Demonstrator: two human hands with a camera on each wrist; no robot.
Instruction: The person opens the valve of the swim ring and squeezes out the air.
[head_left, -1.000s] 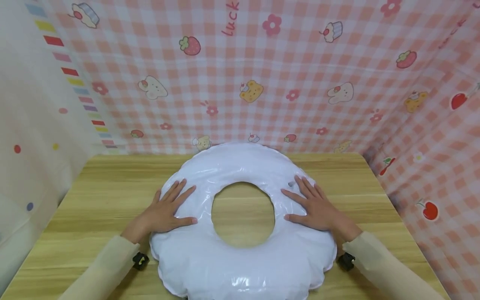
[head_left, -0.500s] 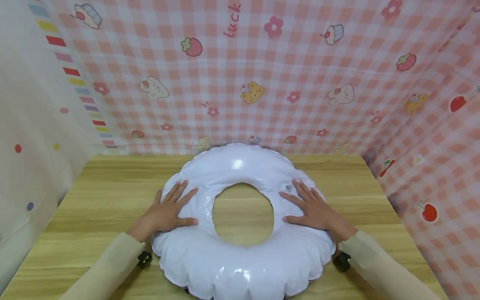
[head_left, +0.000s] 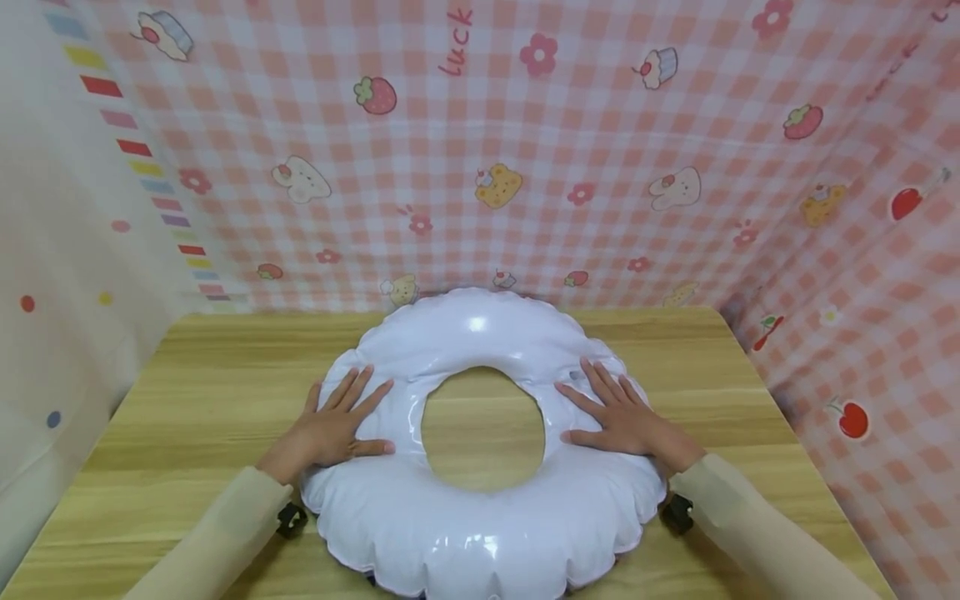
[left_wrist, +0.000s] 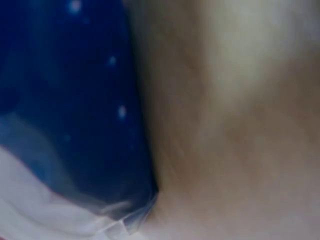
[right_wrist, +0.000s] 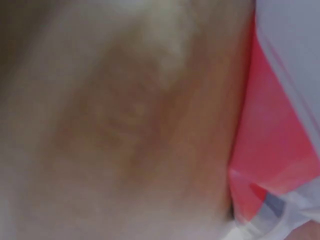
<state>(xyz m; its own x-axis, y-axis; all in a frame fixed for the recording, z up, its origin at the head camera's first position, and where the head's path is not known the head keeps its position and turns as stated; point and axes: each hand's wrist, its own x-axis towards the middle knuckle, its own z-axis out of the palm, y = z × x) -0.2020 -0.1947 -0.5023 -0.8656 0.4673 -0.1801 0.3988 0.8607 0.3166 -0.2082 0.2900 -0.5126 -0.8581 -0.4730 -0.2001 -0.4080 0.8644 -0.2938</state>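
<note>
A white inflatable swim ring (head_left: 480, 537) lies on the wooden table, its top glossy and its outer seam scalloped. On its left side rests my left hand (head_left: 333, 429), fingers straight and spread, thumb toward the hole. My right hand (head_left: 622, 417) rests the same way on the right side, its fingertips beside a small clear valve (head_left: 576, 376). In the left wrist view a dark blue part of the ring (left_wrist: 75, 100) shows against blurred skin. A red part of the ring (right_wrist: 275, 135) and its white surface show in the right wrist view. The ring's underside is mostly hidden.
The wooden table (head_left: 202, 375) extends on both sides of the ring and shows through its hole. A pink checked cloth (head_left: 450, 150) hangs behind and on the right, close to the ring's far edge. Black wrist cameras (head_left: 291, 518) sit under both sleeves.
The ring's near edge has risen slightly in view, its seam looks more puckered, and highlights on top have shifted. Both hands stay on the ring, with only a slight shift.
</note>
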